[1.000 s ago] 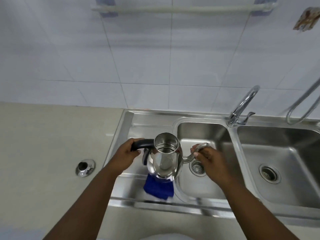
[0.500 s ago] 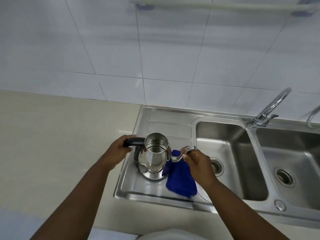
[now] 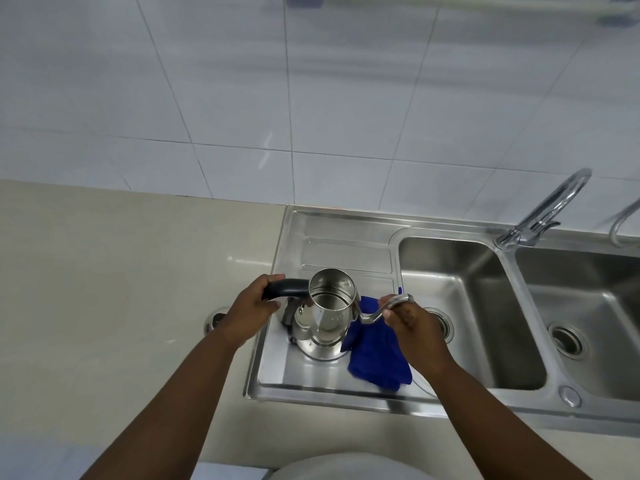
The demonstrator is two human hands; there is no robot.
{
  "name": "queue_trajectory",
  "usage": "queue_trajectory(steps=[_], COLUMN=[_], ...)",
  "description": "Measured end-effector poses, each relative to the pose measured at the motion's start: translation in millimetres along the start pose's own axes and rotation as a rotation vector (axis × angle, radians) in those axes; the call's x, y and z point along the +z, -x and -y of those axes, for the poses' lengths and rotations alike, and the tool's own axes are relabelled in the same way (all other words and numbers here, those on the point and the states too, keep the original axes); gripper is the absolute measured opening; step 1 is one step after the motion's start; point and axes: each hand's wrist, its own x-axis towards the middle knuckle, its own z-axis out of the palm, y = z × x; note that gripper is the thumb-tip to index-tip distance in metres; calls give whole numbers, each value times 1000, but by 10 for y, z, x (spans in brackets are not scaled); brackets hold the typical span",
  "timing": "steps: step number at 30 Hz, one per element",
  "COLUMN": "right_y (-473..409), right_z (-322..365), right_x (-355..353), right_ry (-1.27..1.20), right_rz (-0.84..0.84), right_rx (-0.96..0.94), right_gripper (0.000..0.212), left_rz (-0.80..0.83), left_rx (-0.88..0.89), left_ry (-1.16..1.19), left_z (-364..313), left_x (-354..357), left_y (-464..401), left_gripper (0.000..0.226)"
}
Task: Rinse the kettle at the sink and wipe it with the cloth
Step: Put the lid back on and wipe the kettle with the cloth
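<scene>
1. Flanking the drainboard at 3 o'clock, two sink basins are seen, with a faucet at their back rim
2. A blue cloth is seen lying crumpled on the drainboard, touching the kettle at its 4 o'clock
3. The kettle, shiny steel and lidless, is stood upright on the drainboard
4. Its black handle is clenched by the left hand; its curved spout is pinched by the right hand

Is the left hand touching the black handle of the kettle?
Touching. In the head view, the left hand is wrapped around the black handle of the kettle, with the fingers curled over its outer end.
</scene>
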Motion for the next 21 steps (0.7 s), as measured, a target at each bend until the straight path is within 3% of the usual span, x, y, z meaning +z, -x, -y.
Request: queue_trajectory(steps=[5,11,21], right_y=[81,246,246], right_z=[-40,-107,0], right_x=[10,78,217], right_ry=[34,26,25], right_rz=[11,75,-67], right_rx=[23,74,88], right_gripper=[22,34,35], left_rz=[-41,-213,-295], left_rx=[4,-56,-55], left_ry=[-174,-206,-224], left_z=[153,524,913], left_x=[-316,-734,-718], left_y=[109,362,359], left_gripper=[62,43,40])
